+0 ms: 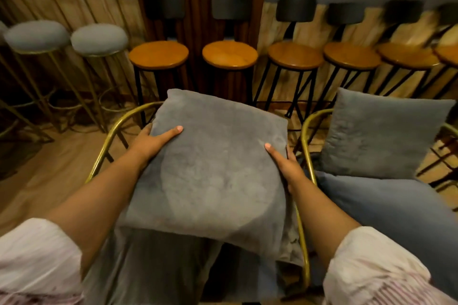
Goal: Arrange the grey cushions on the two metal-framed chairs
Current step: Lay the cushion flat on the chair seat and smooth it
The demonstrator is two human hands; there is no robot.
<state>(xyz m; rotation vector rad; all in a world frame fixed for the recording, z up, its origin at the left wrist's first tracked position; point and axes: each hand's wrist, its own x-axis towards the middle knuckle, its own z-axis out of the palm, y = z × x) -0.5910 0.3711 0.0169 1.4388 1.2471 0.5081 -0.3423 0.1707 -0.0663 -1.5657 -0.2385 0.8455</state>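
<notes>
Both hands, left [151, 141], right [285, 163], gripping grey cushion [213, 176], fingers tucked behind, chair seat [158, 267] mostly covered

No text, label, brand, number or sign can be read anywhere in the picture.
</notes>
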